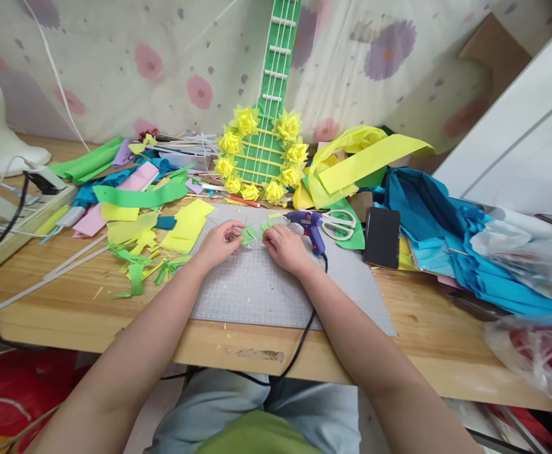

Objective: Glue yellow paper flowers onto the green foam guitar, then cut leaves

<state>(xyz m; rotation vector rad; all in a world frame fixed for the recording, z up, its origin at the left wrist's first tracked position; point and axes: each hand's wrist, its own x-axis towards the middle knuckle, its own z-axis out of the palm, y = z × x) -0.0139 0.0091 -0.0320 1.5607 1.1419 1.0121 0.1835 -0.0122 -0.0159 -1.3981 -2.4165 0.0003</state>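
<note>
My left hand (221,244) is closed in a pinch over the grey cutting mat (257,296), its fingertips at a small green paper leaf (248,236). My right hand (285,247) is closed just to the right, fingers pressed together and knuckles up. Another bit of green paper (265,227) shows at its fingertips; what lies under those fingers is hidden. Close beyond my right hand, a purple glue gun (308,222) rests on the mat. White-handled scissors (338,225) lie beside it.
A green paper guitar (261,148) edged with yellow paper flowers leans against the back curtain. Yellow and green paper scraps (146,246) cover the left side. A black phone (382,238) and blue crepe paper (422,208) lie right. The black cord (306,331) crosses the table edge.
</note>
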